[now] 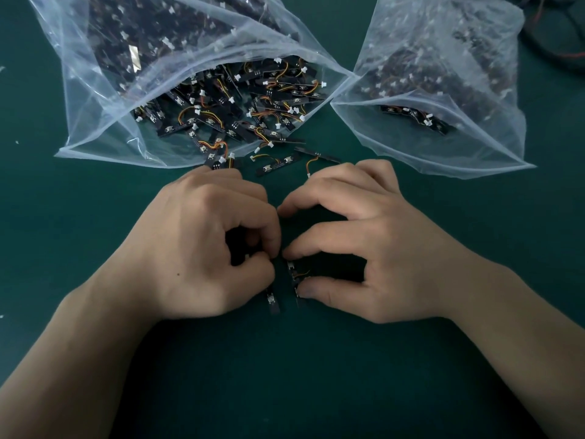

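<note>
**Pairing two small boards from the open bags**

Holding one small black board each, the two hands meet in the middle of the green counter (285, 375), near the person and just short of the bags. The left hand (196, 245) is curled tight, thumb and forefinger pinching the left board (273, 301), whose near end pokes out below the thumb. The right hand (357, 245) arches over its work, with forefinger and thumb pinching the right board (294, 277) from its far and near ends. The boards lie side by side, close but apart, likely so they can be lined up or compared.

The big bag (95, 90), far left, lies with its mouth gaping toward the hands, which keeps the supply within easy reach. A few loose boards (275, 167) have spilled out between bag and knuckles. The small bag (459, 74), far right, also opens toward the hands and holds fewer pieces, perhaps the finished ones.

Most of the left board is hidden inside the fist, and the wire on the right board is barely visible. The bags' contents blur behind cloudy plastic, and their far ends are cut off. Dark cables (557, 42) at the far right corner run out of view.
</note>
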Motion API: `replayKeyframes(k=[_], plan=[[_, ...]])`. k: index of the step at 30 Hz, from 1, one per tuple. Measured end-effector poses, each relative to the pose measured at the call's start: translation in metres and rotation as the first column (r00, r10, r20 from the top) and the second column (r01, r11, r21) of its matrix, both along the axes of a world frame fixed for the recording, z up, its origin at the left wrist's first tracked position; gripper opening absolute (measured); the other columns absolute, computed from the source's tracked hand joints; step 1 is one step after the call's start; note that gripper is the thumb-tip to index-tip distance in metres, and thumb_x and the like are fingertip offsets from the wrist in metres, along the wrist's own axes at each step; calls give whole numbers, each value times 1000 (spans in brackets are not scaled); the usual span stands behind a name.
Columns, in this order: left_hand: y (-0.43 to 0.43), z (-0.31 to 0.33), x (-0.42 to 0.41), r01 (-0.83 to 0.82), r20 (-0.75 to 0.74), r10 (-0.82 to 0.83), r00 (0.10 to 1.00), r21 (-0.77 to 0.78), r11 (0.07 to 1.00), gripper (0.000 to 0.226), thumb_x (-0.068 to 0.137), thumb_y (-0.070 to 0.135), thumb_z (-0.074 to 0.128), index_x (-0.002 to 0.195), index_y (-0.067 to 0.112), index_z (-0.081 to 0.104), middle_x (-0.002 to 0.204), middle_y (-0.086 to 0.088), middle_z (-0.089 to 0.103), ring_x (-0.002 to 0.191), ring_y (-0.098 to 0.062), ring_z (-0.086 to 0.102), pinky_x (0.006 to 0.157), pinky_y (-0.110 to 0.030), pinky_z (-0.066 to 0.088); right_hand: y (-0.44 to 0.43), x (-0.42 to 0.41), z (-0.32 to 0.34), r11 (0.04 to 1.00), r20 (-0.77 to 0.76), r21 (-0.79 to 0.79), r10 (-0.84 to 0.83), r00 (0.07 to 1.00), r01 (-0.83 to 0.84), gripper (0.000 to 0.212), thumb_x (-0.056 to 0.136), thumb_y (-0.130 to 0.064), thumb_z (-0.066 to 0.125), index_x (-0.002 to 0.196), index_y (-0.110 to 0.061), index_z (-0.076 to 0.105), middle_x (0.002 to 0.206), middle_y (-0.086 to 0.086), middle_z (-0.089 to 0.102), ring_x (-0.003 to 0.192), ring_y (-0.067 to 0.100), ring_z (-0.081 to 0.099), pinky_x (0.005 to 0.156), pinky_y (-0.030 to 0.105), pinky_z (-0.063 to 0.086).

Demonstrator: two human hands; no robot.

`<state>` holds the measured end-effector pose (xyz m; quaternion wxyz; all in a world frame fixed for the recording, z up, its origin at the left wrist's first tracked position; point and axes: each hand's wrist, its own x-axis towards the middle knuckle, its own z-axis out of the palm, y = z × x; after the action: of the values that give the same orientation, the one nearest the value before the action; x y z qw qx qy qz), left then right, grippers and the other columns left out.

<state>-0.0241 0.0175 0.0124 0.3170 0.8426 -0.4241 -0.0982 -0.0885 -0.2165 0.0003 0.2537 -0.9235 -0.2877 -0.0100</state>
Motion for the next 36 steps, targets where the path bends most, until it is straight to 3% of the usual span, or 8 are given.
replayKeyframes(k=[12,15,18,24,27,31,36], plan=[[0,-2,2,-30,-21,29,999,-46,999,12,68,16,64,69,27,68,70,7,63,74,-19,59,68,-43,47,0,3,-2,999,79,-24,32,996,-30,31,93,-53,73,113,-30,79,131,-4,64,130,21,53,107,49,31],[0,-1,2,-39,-21,38,999,-67,997,13,68,12,63,68,24,68,70,7,63,74,-19,60,68,-42,47,-9,6,4,998,126,21,-58,990,56,30,98,-45,68,112,-21,77,112,-4,69,108,22,61,95,46,39],[0,-1,1,-61,-21,59,998,-116,991,14,69,7,61,67,19,67,68,6,64,71,-20,61,65,-41,47,-21,11,8,983,197,-16,-174,965,181,19,101,-28,62,99,-16,75,84,-5,65,78,20,53,75,44,44],[0,0,0,-154,-47,149,988,-131,979,14,72,13,59,71,24,69,69,5,66,69,-19,63,60,-38,48,-21,10,2,987,89,-48,-150,985,155,17,94,-16,64,106,-20,75,89,-26,44,84,1,45,70,37,51],[-1,-1,0,-173,-42,171,984,-64,983,19,74,29,52,74,27,71,72,8,68,75,-16,64,68,-40,52,-14,6,1,994,39,28,-105,994,104,16,93,-15,67,105,-20,77,79,-21,50,74,3,47,65,35,49],[-1,0,0,-178,-43,176,984,-51,983,19,75,27,53,76,29,71,74,12,68,78,-13,63,71,-40,52,-12,4,3,972,73,105,-219,973,211,14,94,-19,68,106,-20,74,58,-14,41,57,6,45,56,34,44],[-2,1,-1,-191,-35,190,981,-51,980,19,79,23,54,77,29,71,74,15,66,79,-13,63,71,-40,52,-16,9,4,958,24,47,-285,958,284,14,95,-29,64,105,-25,73,74,-14,48,68,11,51,59,40,47]])
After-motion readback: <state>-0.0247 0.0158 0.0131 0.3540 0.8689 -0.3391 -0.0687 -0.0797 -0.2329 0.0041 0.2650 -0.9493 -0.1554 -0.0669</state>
